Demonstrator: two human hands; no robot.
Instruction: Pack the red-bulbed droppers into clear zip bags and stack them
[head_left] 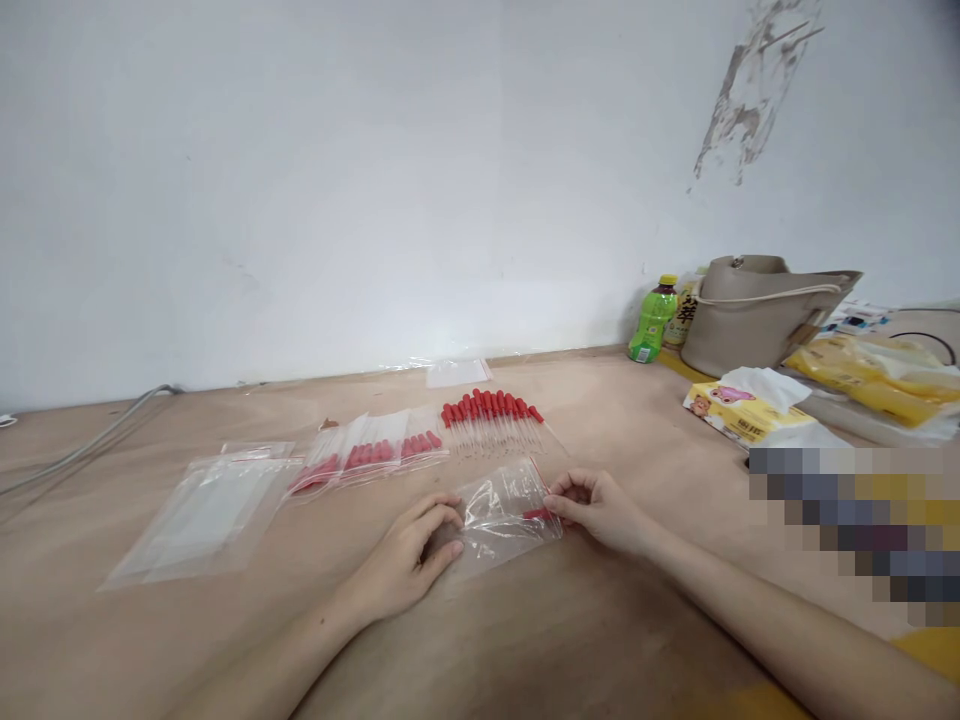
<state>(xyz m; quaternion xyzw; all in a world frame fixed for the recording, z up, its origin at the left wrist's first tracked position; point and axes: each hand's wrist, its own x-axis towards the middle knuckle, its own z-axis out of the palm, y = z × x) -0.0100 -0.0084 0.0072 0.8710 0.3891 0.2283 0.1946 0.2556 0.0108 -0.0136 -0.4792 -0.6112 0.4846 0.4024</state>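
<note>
A clear zip-lock bag (pixel 499 500) lies flat on the brown tabletop between my hands. A dropper's red bulb (pixel 535 514) shows at its right side; the dropper's glass tube is hard to make out. My right hand (pixel 592 505) pinches the bag's right edge, beside the bulb. At the left edge, my left hand (pixel 420 545) rests with fingertips touching the plastic, thumb and fingers apart. Just beyond the bag, several red-bulbed glass droppers (pixel 491 410) lie in a row. Overlapping bags holding red-bulbed droppers (pixel 371 450) lie to their left.
Flat, see-through bags (pixel 206 510) are stacked at the left, and another bag (pixel 457 374) lies near the wall. A grey cable (pixel 105 435) crosses the far left. Rightward stand a green bottle (pixel 652 325), a beige bag (pixel 750 320) and a tissue pack (pixel 750 412).
</note>
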